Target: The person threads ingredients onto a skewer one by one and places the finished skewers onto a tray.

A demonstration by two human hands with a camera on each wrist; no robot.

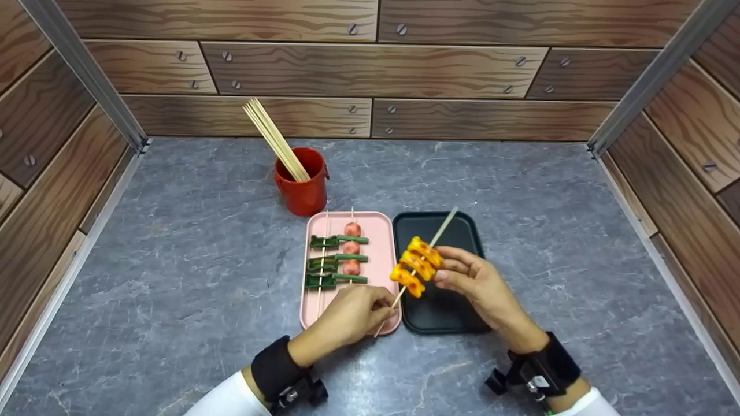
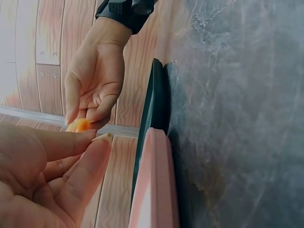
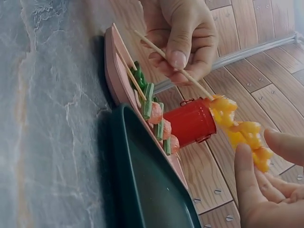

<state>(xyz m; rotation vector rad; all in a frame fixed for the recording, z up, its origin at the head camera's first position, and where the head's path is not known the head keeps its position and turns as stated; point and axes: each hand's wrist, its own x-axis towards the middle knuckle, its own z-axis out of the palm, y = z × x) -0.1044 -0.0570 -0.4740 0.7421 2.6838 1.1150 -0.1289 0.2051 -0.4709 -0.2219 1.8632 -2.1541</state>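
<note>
My left hand point(image 1: 347, 315) pinches the lower part of a wooden skewer point(image 3: 154, 47) between thumb and forefinger. Three wavy yellow-orange food pieces point(image 1: 420, 264) are threaded on it, and its other end sticks out past them, up and to the right. With thumb and fingertips, my right hand point(image 1: 484, 289) grips the piece nearest the far end. The skewer slants over the gap between a pink tray point(image 1: 378, 231) and a black tray point(image 1: 445, 315). On the pink tray lie two filled skewers, one with dark green pieces point(image 1: 321, 264), the other with pink balls point(image 1: 351, 248) and green stalks.
Behind the pink tray stands a red bucket point(image 1: 305, 199) with a bundle of bare wooden sticks point(image 1: 274, 138) leaning left in it. Wood-patterned walls point(image 1: 370, 69) enclose the grey marbled table point(image 1: 202, 260) at the back and both sides. The two trays sit side by side.
</note>
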